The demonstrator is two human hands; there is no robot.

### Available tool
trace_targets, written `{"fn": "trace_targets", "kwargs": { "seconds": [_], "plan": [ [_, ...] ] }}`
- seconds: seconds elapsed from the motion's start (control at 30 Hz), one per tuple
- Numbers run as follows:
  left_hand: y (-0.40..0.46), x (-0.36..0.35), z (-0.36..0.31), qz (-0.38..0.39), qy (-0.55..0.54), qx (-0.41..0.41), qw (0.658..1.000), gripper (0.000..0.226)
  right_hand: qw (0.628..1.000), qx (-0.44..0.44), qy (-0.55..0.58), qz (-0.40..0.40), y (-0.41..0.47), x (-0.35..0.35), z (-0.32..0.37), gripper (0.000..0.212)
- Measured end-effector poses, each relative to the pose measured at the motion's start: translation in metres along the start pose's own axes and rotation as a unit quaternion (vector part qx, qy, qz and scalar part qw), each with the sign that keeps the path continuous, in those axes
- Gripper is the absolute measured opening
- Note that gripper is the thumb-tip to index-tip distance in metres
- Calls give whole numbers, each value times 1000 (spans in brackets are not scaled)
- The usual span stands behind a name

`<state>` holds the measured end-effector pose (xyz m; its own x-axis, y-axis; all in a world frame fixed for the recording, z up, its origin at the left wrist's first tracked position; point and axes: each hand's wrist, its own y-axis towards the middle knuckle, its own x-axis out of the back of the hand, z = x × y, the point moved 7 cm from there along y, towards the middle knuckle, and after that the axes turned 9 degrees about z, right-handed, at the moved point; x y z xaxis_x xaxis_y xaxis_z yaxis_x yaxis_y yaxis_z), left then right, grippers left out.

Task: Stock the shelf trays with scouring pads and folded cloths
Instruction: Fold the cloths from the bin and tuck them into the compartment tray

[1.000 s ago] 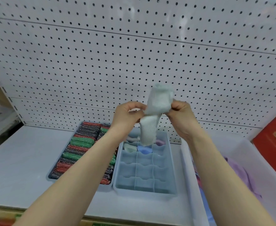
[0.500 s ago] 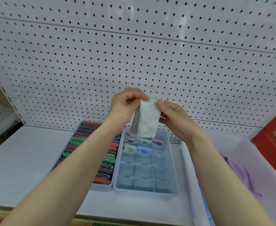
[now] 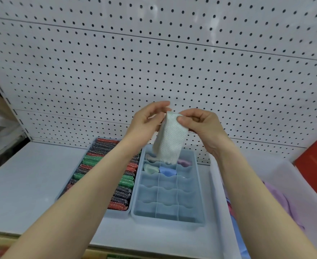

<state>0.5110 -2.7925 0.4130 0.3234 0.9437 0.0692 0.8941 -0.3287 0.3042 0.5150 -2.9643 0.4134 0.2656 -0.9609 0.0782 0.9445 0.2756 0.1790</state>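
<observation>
A white perforated pegboard wall backs a pale grey shelf. On it, a tray of red, green and dark scouring pads sits beside a blue divided plastic tray holding a few folded cloths in its far compartments. Above that tray, the left hand and right hand both pinch the top of a white waffle-textured folded cloth, hanging down.

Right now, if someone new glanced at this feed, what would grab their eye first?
The white cloth, held up mid-frame over the divided tray, pinched at its top by the left hand and right hand. Next, the tray of red, green and dark scouring pads left of it. Behind everything stands a white pegboard.
</observation>
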Motion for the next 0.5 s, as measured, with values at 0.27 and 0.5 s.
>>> {"fn": "trace_targets", "kwargs": {
  "seconds": [0.27,0.5],
  "plan": [
    [-10,-1,32,-30,-28,99,994,10,999,-43,14,17,-2,-9,-12,31],
    [-14,5,47,-30,-95,193,976,31,999,-13,-10,35,-13,-17,-23,38]
  ]
}}
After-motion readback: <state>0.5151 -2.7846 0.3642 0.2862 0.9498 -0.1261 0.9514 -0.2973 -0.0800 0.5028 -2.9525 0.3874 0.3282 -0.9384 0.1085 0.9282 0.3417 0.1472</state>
